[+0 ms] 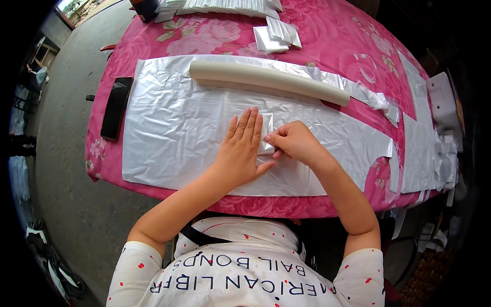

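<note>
My left hand (239, 148) lies flat, fingers stretched out together, on a small folded square of clear plastic film (269, 122). At that square's right edge, my right hand (296, 143) has thumb and fingers pinched on the film. Part of the folded square is hidden beneath the left hand. Under both hands a large silvery-white plastic sheet (169, 117) is spread over the table, lightly wrinkled. A long beige tube (266, 82) lies across the sheet's far side, beyond my fingertips.
The table wears a pink floral cloth (215, 36). On the left lies a black phone (116, 107). Folded plastic packets (277, 36) sit at the far side, near a long stack of packets (225, 6) and a dark container (145, 9). A white box (444, 100) stands at right.
</note>
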### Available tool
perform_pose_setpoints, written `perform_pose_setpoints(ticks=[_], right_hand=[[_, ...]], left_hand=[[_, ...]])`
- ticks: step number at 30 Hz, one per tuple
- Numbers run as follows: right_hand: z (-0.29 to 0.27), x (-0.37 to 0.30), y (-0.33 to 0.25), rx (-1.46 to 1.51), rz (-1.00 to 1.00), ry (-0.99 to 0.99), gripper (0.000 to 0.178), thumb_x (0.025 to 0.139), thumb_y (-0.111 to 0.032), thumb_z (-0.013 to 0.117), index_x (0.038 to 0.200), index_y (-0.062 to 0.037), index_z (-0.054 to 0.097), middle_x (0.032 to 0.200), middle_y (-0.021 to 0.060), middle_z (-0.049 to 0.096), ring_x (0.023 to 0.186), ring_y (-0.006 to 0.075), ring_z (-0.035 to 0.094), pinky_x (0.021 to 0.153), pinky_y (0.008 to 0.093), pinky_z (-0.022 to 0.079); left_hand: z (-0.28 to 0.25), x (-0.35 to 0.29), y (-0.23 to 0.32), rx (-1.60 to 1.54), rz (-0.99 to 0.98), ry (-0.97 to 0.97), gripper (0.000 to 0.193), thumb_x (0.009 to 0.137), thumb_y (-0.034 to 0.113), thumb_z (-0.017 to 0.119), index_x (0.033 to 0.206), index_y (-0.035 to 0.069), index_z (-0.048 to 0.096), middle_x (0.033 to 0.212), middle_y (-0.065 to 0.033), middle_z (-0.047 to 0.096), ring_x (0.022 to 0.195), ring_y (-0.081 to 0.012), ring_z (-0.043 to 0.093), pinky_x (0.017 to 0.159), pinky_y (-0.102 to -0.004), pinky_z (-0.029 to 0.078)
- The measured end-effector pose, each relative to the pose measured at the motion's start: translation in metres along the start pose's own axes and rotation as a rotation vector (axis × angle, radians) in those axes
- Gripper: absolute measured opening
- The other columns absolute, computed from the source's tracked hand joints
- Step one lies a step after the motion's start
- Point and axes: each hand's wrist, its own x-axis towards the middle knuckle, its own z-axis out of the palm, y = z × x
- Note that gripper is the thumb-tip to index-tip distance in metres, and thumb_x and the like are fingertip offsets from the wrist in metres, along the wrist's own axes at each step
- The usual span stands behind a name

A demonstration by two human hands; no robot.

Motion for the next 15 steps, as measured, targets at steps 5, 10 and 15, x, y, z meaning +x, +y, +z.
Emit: perform_pose_setpoints(ticks=[5, 10, 15], right_hand=[[0.009, -0.015, -0.002, -0.200, -0.145, 0.158, 0.023, 0.068, -0.022, 0.071, 0.069, -0.0003, 0.062, 0.060, 0.0095, 0.062, 0.054, 0.0170, 0.061, 0.051, 0.0279, 0.045], [0.002, -0.032, 0.006, -0.535, -0.163, 0.289, 0.024, 0.063, -0.022, 0.074, 0.075, -0.0034, 0.062, 0.067, 0.0113, 0.061, 0.066, 0.0263, 0.060, 0.060, 0.0348, 0.047], [0.001, -0.037, 0.003, -0.723, -0.476, 0.329, 0.031, 0.066, -0.021, 0.074, 0.086, -0.0009, 0.060, 0.081, 0.0106, 0.062, 0.075, 0.0265, 0.060, 0.066, 0.0346, 0.047]], left_hand=[[0.004, 0.001, -0.002, 0.024, 0.011, -0.028, 0.102, 0.073, 0.059, 0.055, 0.137, -0.011, 0.015, 0.144, -0.0263, 0.015, 0.137, -0.0362, 0.010, 0.110, -0.0460, 0.006], [0.003, -0.002, -0.002, 0.006, -0.016, 0.030, 0.105, 0.073, 0.060, 0.055, 0.137, -0.011, 0.014, 0.145, -0.0276, 0.011, 0.137, -0.0376, 0.006, 0.109, -0.0488, 0.005], [-0.008, -0.021, -0.001, -0.166, 0.009, 0.248, 0.095, 0.076, 0.048, 0.061, 0.138, -0.007, 0.015, 0.144, -0.0275, 0.011, 0.136, -0.0384, 0.008, 0.109, -0.0487, 0.009]])
